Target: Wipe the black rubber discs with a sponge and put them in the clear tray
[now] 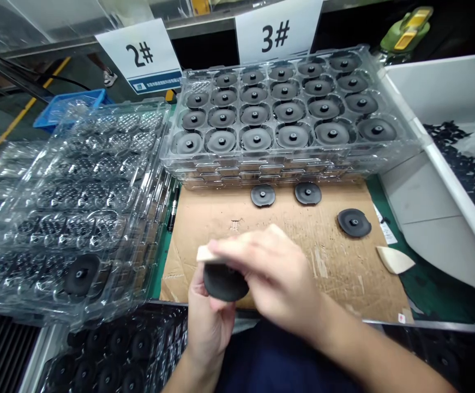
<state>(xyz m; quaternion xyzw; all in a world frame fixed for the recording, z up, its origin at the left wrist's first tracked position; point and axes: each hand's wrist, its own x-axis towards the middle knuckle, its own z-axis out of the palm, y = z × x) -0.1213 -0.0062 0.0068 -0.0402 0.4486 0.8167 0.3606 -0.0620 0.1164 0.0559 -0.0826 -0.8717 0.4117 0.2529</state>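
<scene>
Rn L hand (208, 322) has a black disc (226, 285) gripped from below, tilted, over the near edge of the cardboard (204, 218) on the bench (433, 297). R hand (280, 267), a bit blurred, grasps a cream pad (205, 254) at the disc's upper edge, approx. touching. Three loose discs (354, 222) lie on the cardboard, plus a 2nd cream pad (395, 260) at its R edge. Clear tray w/ discs (286, 158) behind; L tray stack (85, 202) carries one disc nr its front; white bin (437, 169) w/ blk pcs far R.
</scene>
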